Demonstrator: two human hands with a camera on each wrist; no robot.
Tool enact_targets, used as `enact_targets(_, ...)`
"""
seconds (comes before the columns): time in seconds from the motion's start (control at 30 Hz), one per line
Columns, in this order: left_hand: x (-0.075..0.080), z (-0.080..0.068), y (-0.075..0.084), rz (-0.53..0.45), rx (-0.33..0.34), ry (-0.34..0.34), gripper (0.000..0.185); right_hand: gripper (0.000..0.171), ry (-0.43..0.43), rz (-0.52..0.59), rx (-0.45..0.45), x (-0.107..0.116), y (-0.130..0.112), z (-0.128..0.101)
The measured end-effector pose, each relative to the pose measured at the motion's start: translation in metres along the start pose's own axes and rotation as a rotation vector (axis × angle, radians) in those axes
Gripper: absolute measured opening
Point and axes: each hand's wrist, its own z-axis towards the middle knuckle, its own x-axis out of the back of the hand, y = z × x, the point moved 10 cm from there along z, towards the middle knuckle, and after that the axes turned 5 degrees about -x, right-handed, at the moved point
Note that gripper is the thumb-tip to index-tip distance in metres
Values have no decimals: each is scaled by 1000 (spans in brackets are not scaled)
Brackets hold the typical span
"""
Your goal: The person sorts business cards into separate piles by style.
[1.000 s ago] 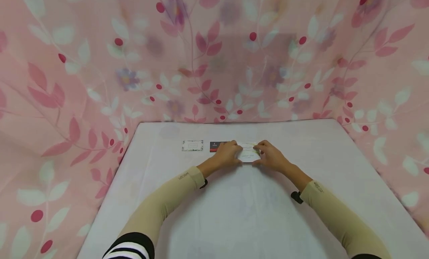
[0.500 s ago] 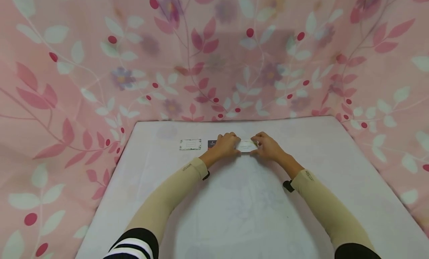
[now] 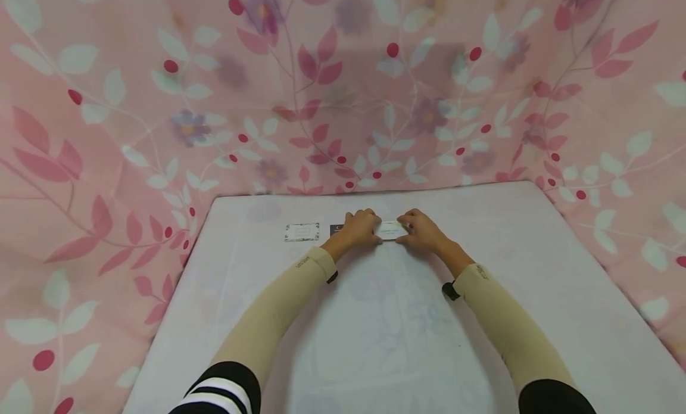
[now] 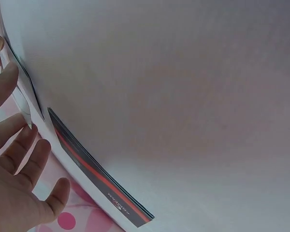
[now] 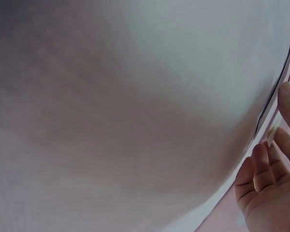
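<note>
A small white card (image 3: 390, 229) with faint print lies on the far middle of the worktop (image 3: 386, 330), which is covered in a pale cloth; it is a flat rectangle, and its markings are too small to read from the head view. The left hand (image 3: 358, 228) and the right hand (image 3: 422, 231) meet at its two short ends, both arms stretched forward in beige sleeves, wrists low over the cloth, the palms turned inward toward each other. Each grip is narrow, with fingertips and thumb pinching an end of the white card, the fingers curled over its far edge and the thumbs on the near edge. In the left wrist view the fingers (image 4: 19, 145) lie only loosely bent beside the thin edges of the cards, and in the right wrist view the fingers (image 5: 261, 169) curve beside a thin edge, so how firm the hold is cannot be told. The white card's long axis runs left to right, parallel to the far edge of the worktop, and it lies flat. Just to its left, partly hidden under the left hand, is a dark card (image 3: 336, 229) with a red stripe, and further left, apart from it, a white bordered card (image 3: 302, 232), all three in one row. A pink floral curtain (image 3: 343, 86) hangs behind and at both sides.
</note>
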Motion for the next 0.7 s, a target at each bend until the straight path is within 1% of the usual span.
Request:
enact_targets(0.1,-2,2,0,10,4,-8,54,55,-20,-21,-13,-1,1,1)
enact_targets(0.2,-4,3,-3,9,23,-25,52,55,-47,-40,-11,-4,1,3)
enact_targets(0.33,-6,5,-7,-3,46,-40,52,55,-75,-48,-5,-7,-1,6)
enact_targets(0.37,-6,5,-8,-7,48,-43,53,55,-84,-44,-15,-8,0,7)
enact_targets(0.57,-11,6,-8,-33,50,-69,59,59,-128,45,-108,-13,14,8)
enact_targets(0.7,-11,7,-5,-34,40,-65,61,58,-121,107,-136,-11,21,7)
